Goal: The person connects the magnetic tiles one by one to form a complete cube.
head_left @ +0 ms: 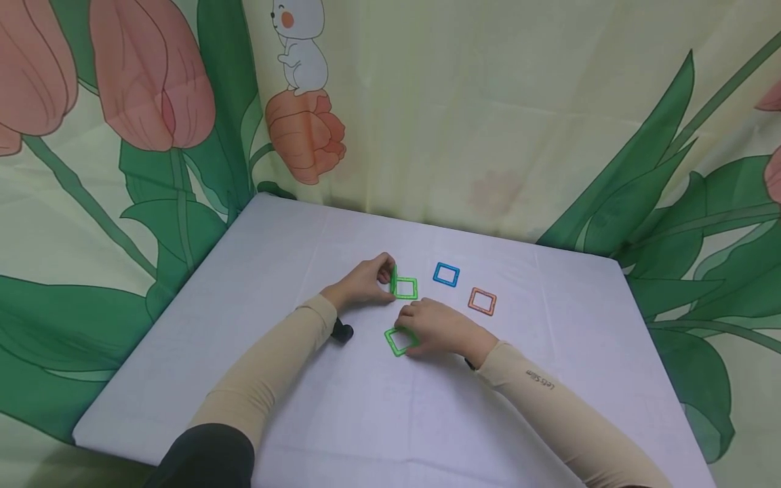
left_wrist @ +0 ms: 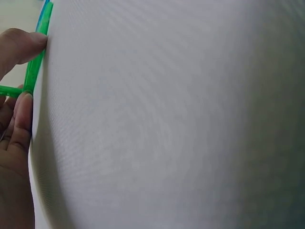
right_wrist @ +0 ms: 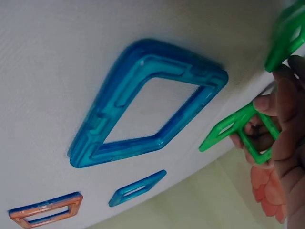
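My left hand (head_left: 366,280) grips a green square magnetic tile (left_wrist: 38,57) that stands on edge. Against its foot lies a second green tile (head_left: 416,288), flat on the table, and the two meet in an L. Nearer the front of the table, my right hand (head_left: 442,329) pinches a third green tile (head_left: 392,343) by its edges, thumb on the near side and fingers on the far side. In the right wrist view a large blue tile (right_wrist: 109,109) shows close to the camera; the right hand and forearm hide it in the head view.
Another blue tile (head_left: 447,264) and an orange tile (head_left: 472,301) lie flat beyond the right hand. All rest on a white-covered table (head_left: 305,420). A curtain (head_left: 457,122) printed with tulips hangs behind its back edge. A black wrist camera (head_left: 343,332) sits beneath the left wrist.
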{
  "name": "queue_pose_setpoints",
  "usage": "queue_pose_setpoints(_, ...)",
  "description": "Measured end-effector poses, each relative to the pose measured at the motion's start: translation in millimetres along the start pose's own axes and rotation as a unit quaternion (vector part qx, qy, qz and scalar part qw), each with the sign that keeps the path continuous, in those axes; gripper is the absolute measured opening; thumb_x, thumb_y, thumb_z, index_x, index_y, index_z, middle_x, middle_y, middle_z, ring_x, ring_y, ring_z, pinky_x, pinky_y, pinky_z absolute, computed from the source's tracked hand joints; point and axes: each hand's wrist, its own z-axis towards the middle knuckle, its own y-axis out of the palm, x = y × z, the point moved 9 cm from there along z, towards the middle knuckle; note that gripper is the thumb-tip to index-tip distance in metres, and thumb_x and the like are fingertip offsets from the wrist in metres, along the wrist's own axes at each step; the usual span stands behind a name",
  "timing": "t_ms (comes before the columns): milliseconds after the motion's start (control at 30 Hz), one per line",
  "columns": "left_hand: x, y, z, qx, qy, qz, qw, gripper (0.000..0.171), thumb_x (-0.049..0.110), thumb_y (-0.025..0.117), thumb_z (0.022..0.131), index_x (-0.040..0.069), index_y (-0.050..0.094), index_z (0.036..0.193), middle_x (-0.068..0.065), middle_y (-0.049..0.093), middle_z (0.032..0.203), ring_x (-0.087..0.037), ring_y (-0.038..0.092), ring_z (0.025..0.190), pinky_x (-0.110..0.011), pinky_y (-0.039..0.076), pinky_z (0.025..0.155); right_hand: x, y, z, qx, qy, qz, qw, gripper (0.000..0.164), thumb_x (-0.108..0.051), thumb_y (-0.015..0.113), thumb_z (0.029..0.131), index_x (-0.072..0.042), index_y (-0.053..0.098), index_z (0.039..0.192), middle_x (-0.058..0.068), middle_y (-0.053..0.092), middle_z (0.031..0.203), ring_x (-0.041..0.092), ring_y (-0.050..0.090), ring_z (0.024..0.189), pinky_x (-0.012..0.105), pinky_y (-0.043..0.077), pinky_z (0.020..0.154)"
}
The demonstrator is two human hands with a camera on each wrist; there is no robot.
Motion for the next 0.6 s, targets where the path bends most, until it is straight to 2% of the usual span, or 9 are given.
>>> queue_pose_setpoints(167, -0.9, 0.5, 0.3, 0.003, 0.004, -0.001, 1.0, 0.064, 0.016, 0.092, 0.076, 0.012, 0.05, 0.123, -0.005, 0.065, 0.112, -0.016, 0.064, 0.103, -0.028, 0.055, 0.096, -4, -5, 1, 0.034, -0.033, -0.03, 0.998, 0.021, -0.028, 0.073, 0.091, -0.015, 0.076, 0.107, -0.004, 0.075, 0.094, 0.016, 0.068, 0.087, 0.033, 0.058, 0.079)
queue_pose_setpoints(233, -1.1, 0.7, 0.1, 0.004, 0.003, 0.002, 1.0, 0.064, 0.016, 0.092, 0.075, 0.012, 0.05, 0.123, -0.004, 0.064, 0.111, -0.016, 0.063, 0.103, -0.028, 0.055, 0.096, 1, -6, 1, 0.033, -0.023, -0.013, 0.999, 0.016, -0.023, 0.071, 0.095, -0.016, 0.077, 0.108, -0.005, 0.076, 0.093, 0.014, 0.069, 0.085, 0.031, 0.059, 0.075)
queue_pose_setpoints(400, -0.3, -0.6, -0.4, 0.002, 0.002, 0.003, 1.0, 0.064, 0.016, 0.092, 0.076, 0.012, 0.05, 0.124, -0.004, 0.064, 0.112, -0.016, 0.063, 0.104, -0.028, 0.055, 0.097, 29, -16, -4, 0.052, 0.028, 0.068, 0.996, 0.018, -0.026, 0.072, 0.098, -0.017, 0.079, 0.112, -0.005, 0.077, 0.102, 0.009, 0.071, 0.091, 0.028, 0.06, 0.08)
queue_pose_setpoints(500, 1.1, -0.6, -0.7, -0.002, 0.002, -0.005, 1.0, 0.064, 0.016, 0.091, 0.076, 0.012, 0.05, 0.125, -0.005, 0.064, 0.113, -0.017, 0.063, 0.105, -0.028, 0.055, 0.098, 59, -25, -9, 0.075, 0.081, 0.138, 0.984, 0.02, -0.026, 0.071, 0.099, -0.014, 0.08, 0.112, -0.004, 0.074, 0.102, 0.008, 0.066, 0.084, 0.026, 0.058, 0.074)
queue_pose_setpoints(600, 1.6, 0.6, -0.9, -0.005, 0.0, -0.01, 0.9999, 0.064, 0.015, 0.091, 0.076, 0.012, 0.051, 0.126, -0.005, 0.064, 0.114, -0.017, 0.063, 0.105, -0.028, 0.055, 0.097, 95, -34, -16, 0.111, 0.163, 0.209, 0.958, 0.022, -0.021, 0.073, 0.098, -0.007, 0.079, 0.113, 0.0, 0.072, 0.099, 0.008, 0.063, 0.074, 0.025, 0.056, 0.065)
